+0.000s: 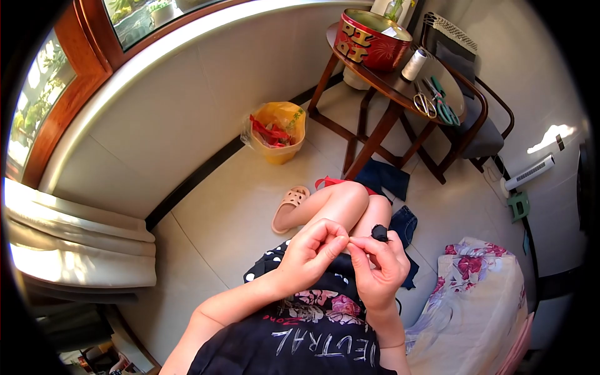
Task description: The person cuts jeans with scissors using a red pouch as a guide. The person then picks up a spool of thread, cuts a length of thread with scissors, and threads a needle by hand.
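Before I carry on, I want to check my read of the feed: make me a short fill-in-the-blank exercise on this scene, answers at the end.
1. The left hand pinches close to the ____ hand, which has something black at its fingers.
2. The tin is mostly ____ outside.
3. The spool stands on the ____, near the tin.
4. The bin with red scraps in it is ____.

Missing words: right; red; table; yellow.
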The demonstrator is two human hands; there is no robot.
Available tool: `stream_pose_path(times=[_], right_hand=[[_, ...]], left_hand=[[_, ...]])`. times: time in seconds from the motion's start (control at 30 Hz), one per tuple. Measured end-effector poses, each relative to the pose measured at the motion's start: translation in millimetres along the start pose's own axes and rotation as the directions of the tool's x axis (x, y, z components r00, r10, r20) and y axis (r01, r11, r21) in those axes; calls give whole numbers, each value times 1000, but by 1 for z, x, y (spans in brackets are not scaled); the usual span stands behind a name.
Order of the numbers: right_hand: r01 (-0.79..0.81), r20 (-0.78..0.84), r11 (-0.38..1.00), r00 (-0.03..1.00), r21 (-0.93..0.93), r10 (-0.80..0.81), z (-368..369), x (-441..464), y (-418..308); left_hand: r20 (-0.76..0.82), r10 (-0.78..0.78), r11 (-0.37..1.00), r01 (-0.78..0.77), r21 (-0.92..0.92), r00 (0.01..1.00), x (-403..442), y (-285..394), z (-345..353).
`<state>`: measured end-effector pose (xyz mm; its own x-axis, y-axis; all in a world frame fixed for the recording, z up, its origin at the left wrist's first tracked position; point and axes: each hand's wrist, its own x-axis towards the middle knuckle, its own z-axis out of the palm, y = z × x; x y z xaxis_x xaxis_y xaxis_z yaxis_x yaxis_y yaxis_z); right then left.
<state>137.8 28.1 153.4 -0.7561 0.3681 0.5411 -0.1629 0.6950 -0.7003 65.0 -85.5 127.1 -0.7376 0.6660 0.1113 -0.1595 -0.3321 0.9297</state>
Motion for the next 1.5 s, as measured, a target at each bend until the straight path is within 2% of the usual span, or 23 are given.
stream_pose_path(times=[0.07,0.17,0.27,0.37,0.4,0.77,1.3,1.5], right_hand=[[2,-10,1000,1000,-9,-2,0,-1,1],[-84,-30,986,996,146,90,1,2,-6],[-62,-28,988,997,143,66,2,3,-5],[-55,-32,989,998,139,60,3,6,-9],[-42,-21,990,999,132,45,4,6,-9],[23,-35,995,999,100,-20,9,12,-12],[14,-17,995,1000,102,-13,8,13,-14],[-2,-17,992,1000,127,4,9,13,-15]], left_hand=[[16,-12,999,13,-50,1000,-1,-1,-1],[55,-7,990,14,-139,998,0,-10,-4],[62,-7,991,16,-133,998,-1,-8,3],[65,79,991,-72,-113,995,1,-5,13],[134,64,995,-54,-82,989,1,-5,10],[103,81,995,-75,-61,991,-5,-10,13],[94,107,992,-113,53,990,-5,-11,12],[86,107,993,-110,35,991,-6,-11,12]])
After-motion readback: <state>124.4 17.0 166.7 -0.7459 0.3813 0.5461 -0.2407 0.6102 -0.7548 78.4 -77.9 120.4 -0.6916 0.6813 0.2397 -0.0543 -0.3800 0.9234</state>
